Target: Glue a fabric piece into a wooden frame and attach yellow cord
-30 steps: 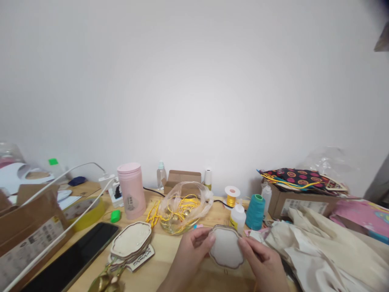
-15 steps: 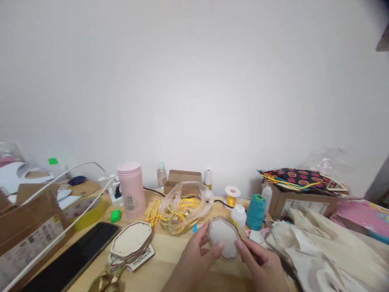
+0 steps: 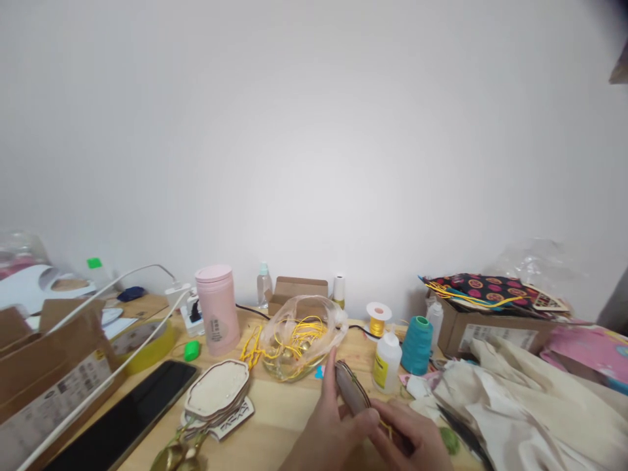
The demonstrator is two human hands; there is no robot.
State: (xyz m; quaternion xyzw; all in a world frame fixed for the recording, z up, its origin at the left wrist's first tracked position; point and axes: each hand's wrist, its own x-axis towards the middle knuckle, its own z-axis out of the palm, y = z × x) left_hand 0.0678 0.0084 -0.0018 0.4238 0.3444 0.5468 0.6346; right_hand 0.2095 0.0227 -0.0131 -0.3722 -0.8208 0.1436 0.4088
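A pale scalloped piece with a dark edge (image 3: 349, 388) is turned nearly edge-on at the front middle of the table. My left hand (image 3: 333, 418) is closed on its left side, with the index finger extended upward behind it and the thumb on its lower part. At its lower right, my right hand (image 3: 409, 435) has its fingers bent together against the edge, where a bit of yellow cord shows. A stack of similar cream pieces (image 3: 218, 389) lies to the left, with brass bells (image 3: 176, 456) in front of it.
A black phone (image 3: 122, 415) and an open cardboard box (image 3: 53, 379) are at the left. Behind the hands stand a clear bag with yellow cords (image 3: 301, 340), a glue bottle (image 3: 387, 364) and a teal thread cone (image 3: 417, 345). Cream cloth (image 3: 534, 399) covers the right.
The scalloped piece has turned from facing the camera to nearly edge-on, still between my hands. My right hand has moved slightly left and down. The glue bottle and a green item now show more fully.
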